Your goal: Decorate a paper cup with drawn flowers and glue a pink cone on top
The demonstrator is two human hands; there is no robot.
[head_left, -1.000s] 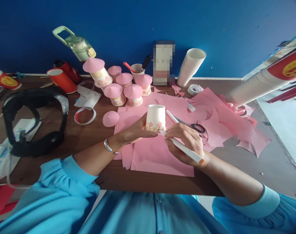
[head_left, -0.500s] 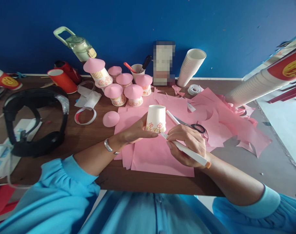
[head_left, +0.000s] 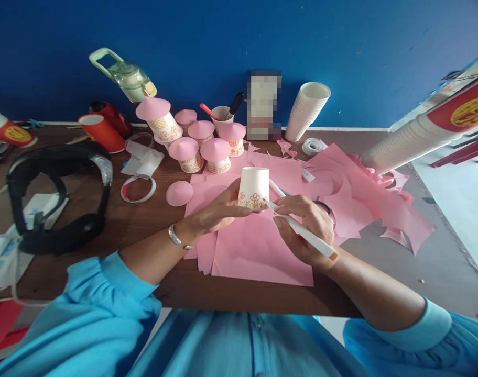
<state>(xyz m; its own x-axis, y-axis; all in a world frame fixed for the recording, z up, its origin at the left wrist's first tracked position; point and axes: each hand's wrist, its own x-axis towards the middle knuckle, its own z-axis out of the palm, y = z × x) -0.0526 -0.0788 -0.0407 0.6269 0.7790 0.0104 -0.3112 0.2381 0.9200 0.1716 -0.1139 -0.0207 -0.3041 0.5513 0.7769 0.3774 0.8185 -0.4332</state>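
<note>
My left hand (head_left: 223, 210) grips an upside-down white paper cup (head_left: 254, 183) with red and yellow flowers drawn round its lower band. In my right hand (head_left: 307, 228) is a white marker (head_left: 310, 239) with an orange end; its tip meets the cup's right side near the flowers. Pink paper sheets (head_left: 258, 256) lie beneath both hands. Beyond the right hand, scissors (head_left: 326, 209) are mostly hidden, and a white pen-like stick (head_left: 276, 187) lies beside the cup. Several decorated cups with pink cone tops (head_left: 215, 150) stand behind, and one loose pink cone (head_left: 179, 193) rests left.
Pink scraps (head_left: 360, 193) spread to the right. Stacked white cups (head_left: 307, 110) and a tape roll (head_left: 313, 146) stand at the back, near a cup holding markers (head_left: 222, 113). A black headband device (head_left: 58, 199), a white ring (head_left: 138, 188) and a green-lidded bottle (head_left: 127, 78) are left.
The cup has turned a little in my left hand, so its flowers have shifted round. The marker tip has moved up and right, from the rim to the cup's side.
</note>
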